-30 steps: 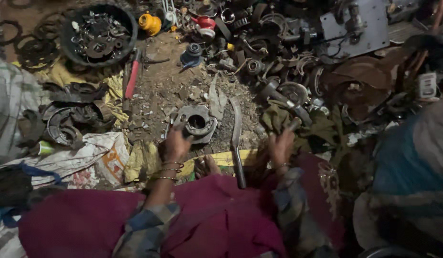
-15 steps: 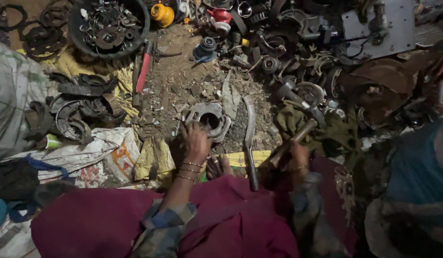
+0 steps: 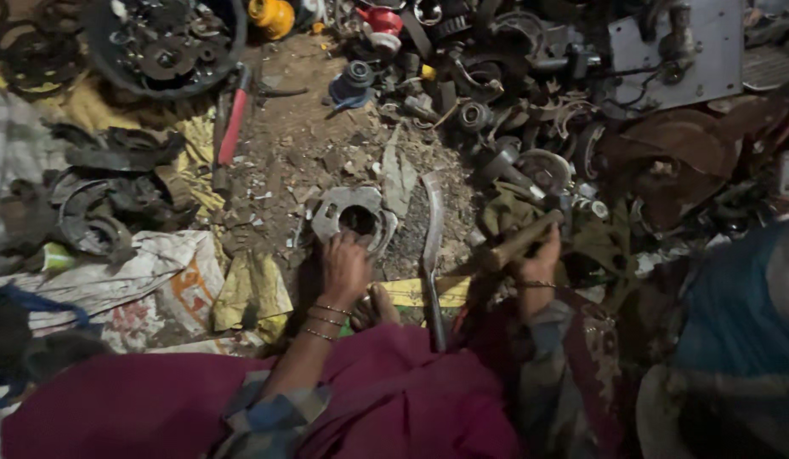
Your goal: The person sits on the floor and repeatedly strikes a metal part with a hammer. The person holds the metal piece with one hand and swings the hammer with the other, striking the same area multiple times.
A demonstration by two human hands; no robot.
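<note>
Pressing down, the left hand (image 3: 343, 270) pins the ring-shaped metal casting (image 3: 354, 219) on the dirt; the right hand (image 3: 537, 259), clenched around a wooden hammer handle (image 3: 518, 241), sits well right of it, handle angled up-right.

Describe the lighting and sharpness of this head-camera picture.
Head view: dim, uneven light; brightest on the dirt patch around the round metal housing under the left hand; right hand on a wooden handle slightly soft; edges sink into shadow, no glare.
</note>
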